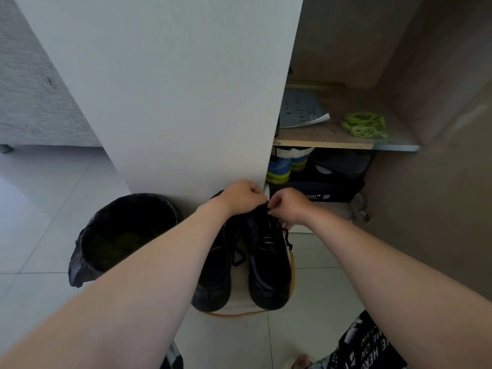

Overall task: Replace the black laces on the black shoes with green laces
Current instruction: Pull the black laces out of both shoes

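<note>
Two black shoes stand side by side on a small white stool [241, 306], toes toward me. The right shoe [269, 265] has black laces [286, 235] hanging loose over its right side. The left shoe [215, 272] is partly hidden by my left forearm. My left hand [241, 197] grips the top of the right shoe near its opening, fingers curled. My right hand [288, 206] pinches the black lace at the same spot. A bundle of green laces [364, 125] lies on the cupboard shelf [324, 143] above.
A white cupboard door [170, 89] stands open just behind the stool. A bin lined with a black bag [119, 235] sits to the left on the tiled floor. Below the shelf are blue-and-yellow sneakers [279, 169] and a dark shoebox [324, 189]. A paper [300, 110] lies on the shelf.
</note>
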Motion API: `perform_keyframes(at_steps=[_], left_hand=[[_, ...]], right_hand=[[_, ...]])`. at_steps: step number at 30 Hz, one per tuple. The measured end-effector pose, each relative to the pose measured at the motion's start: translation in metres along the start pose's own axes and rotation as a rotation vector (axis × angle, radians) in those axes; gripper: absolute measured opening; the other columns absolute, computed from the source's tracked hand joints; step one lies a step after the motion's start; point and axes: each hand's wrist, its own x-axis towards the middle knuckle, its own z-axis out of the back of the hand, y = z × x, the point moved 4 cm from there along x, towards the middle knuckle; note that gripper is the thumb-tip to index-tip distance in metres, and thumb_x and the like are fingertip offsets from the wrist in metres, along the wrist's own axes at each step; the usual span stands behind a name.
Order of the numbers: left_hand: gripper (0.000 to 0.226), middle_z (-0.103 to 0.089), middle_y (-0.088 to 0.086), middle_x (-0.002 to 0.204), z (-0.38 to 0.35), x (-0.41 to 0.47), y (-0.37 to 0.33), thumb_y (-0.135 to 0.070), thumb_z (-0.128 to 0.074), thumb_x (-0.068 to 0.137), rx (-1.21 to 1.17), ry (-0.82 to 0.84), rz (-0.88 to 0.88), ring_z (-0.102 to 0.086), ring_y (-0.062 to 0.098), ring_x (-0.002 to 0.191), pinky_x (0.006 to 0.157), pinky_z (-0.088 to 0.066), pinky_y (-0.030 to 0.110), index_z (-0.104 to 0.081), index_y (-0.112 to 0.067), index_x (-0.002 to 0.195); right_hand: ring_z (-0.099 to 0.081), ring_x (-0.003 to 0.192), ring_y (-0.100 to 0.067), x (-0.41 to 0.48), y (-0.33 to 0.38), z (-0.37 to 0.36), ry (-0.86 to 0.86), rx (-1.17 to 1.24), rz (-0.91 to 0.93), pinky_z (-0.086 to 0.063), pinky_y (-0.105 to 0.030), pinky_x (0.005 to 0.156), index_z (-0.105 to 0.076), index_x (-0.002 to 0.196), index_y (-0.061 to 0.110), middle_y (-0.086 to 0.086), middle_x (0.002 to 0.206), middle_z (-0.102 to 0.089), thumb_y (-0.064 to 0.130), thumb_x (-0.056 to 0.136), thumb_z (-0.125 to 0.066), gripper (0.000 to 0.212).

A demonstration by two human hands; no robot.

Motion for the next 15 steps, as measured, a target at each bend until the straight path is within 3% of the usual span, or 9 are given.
perform_keyframes(at_steps=[2,5,9,12,15], left_hand=[[0.001,-0.066,-0.005,0.090,0.004,0.001,0.001,-0.025,-0.064,0.085,0.048,-0.028,-0.032,-0.062,0.016,0.091,0.083,-0.050,0.027,-0.065,-0.025,0.085],[0.020,-0.068,-0.003,0.107,0.003,0.000,0.003,-0.019,-0.067,0.081,0.181,-0.051,-0.153,-0.063,0.017,0.101,0.089,-0.050,0.027,-0.067,-0.025,0.100],[0.025,-0.068,-0.002,0.110,0.001,-0.005,-0.006,-0.020,-0.070,0.079,0.264,-0.088,-0.239,-0.061,0.019,0.104,0.086,-0.047,0.025,-0.068,-0.023,0.104],[0.051,-0.060,0.000,0.122,-0.009,-0.007,-0.004,-0.025,-0.077,0.077,0.307,0.032,-0.205,-0.057,0.019,0.111,0.083,-0.040,0.023,-0.056,-0.021,0.124],[0.061,-0.059,0.009,0.127,-0.019,-0.009,-0.002,-0.022,-0.075,0.080,0.350,0.131,-0.157,-0.057,0.027,0.115,0.083,-0.040,0.025,-0.046,-0.019,0.134]], right_hand=[[-0.071,0.070,-0.025,0.000,-0.001,-0.003,-0.011,-0.123,0.007,-0.062,-0.040,0.066,-0.073,0.090,0.011,-0.007,0.073,-0.069,0.017,0.091,-0.071,0.006],[-0.067,0.069,-0.023,0.000,0.001,-0.005,-0.091,-0.261,0.022,-0.053,-0.031,0.063,-0.070,0.067,0.010,-0.003,0.062,-0.064,0.023,0.090,-0.069,0.026],[-0.066,0.079,-0.026,0.004,0.001,-0.011,-0.088,-0.365,0.063,-0.046,-0.029,0.064,-0.063,0.065,0.017,-0.006,0.078,-0.068,0.024,0.093,-0.063,0.029],[-0.061,0.084,-0.027,0.006,0.002,-0.011,-0.075,-0.382,0.037,-0.040,-0.030,0.065,-0.059,0.087,0.013,-0.007,0.087,-0.061,0.021,0.099,-0.051,0.016],[-0.051,0.085,-0.027,0.004,0.008,0.002,-0.246,-0.185,0.019,-0.039,-0.034,0.072,-0.042,0.105,0.008,-0.010,0.094,-0.050,0.016,0.103,-0.039,0.009]])
